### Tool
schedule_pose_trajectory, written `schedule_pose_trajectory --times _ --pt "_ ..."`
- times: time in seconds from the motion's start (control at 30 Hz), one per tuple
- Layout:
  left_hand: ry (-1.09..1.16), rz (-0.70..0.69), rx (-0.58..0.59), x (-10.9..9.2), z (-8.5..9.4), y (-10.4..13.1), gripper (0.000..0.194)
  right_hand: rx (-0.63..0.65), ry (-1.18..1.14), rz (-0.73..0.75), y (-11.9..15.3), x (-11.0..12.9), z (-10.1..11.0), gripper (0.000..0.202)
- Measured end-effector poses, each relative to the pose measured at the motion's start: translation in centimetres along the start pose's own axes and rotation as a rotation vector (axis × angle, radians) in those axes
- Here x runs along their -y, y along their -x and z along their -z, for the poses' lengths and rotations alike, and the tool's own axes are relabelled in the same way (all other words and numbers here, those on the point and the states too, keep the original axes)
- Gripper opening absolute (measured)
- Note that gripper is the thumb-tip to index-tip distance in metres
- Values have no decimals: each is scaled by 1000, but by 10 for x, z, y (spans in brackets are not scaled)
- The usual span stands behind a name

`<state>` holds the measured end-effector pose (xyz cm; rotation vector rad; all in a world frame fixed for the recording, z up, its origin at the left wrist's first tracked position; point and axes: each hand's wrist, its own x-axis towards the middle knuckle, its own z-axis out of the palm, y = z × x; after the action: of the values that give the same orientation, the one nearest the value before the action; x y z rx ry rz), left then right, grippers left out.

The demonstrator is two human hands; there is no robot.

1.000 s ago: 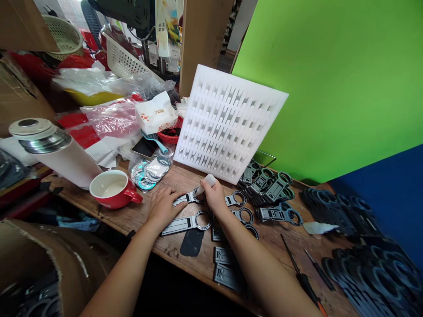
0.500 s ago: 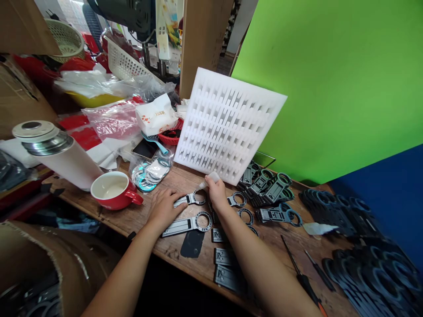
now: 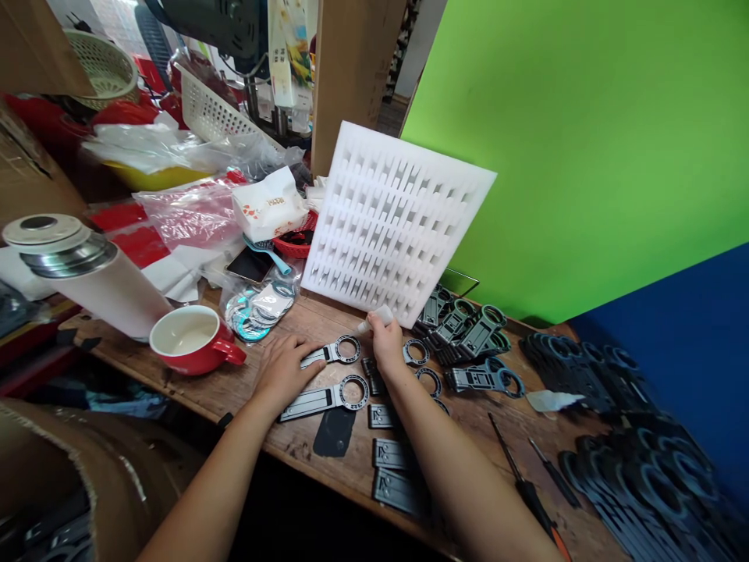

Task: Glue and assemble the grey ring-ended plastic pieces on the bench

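Observation:
My right hand (image 3: pixel 386 343) is closed around a small white squeeze bottle (image 3: pixel 381 315). The bottle's narrow nozzle points left, just above and beside the ring of a grey ring-ended plastic part (image 3: pixel 347 350). Thumb and fingers of my left hand (image 3: pixel 285 365) lie on either side of that part's handle, holding it on the table. Nearer me is a second such part (image 3: pixel 310 401), lying flat with its ring to the right. A dark flat plate (image 3: pixel 335 434) rests below it. More grey parts (image 3: pixel 391 453) lie beside and partly under my right forearm.
A white slotted foam block (image 3: pixel 392 222) leans behind my hands. To the left stand a red cup (image 3: pixel 196 343), a thermos (image 3: pixel 99 277) and a bag of discs (image 3: pixel 263 308). Stacked ring parts (image 3: pixel 644 484) and screwdrivers (image 3: pixel 520 476) lie right. An open carton (image 3: pixel 76 460) sits front left.
The whole view has shifted slightly, so things appear a little further left. Right hand and bottle have moved slightly away from the upper part's ring. The left hand keeps its place on the part.

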<state>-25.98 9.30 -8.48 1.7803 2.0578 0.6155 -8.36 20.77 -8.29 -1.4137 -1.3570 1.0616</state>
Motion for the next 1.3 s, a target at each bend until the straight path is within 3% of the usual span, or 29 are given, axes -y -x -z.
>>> schedule_pose_trajectory --times 0.17,0.43,0.77,1.07,1.3 --pt "5 17 -3 1 -1 0 37 -57 55 56 6 1 7 33" --pt "-21 40 -10 -1 -1 0 39 -44 130 133 17 5 18 33" --pt "-61 55 -3 -5 1 1 40 -25 123 110 24 0 25 31" --pt "-89 -6 20 -4 4 2 44 -91 -187 -88 23 9 33 28" --pt "-132 -6 8 -6 4 -9 46 -107 -521 -249 33 31 62 29"
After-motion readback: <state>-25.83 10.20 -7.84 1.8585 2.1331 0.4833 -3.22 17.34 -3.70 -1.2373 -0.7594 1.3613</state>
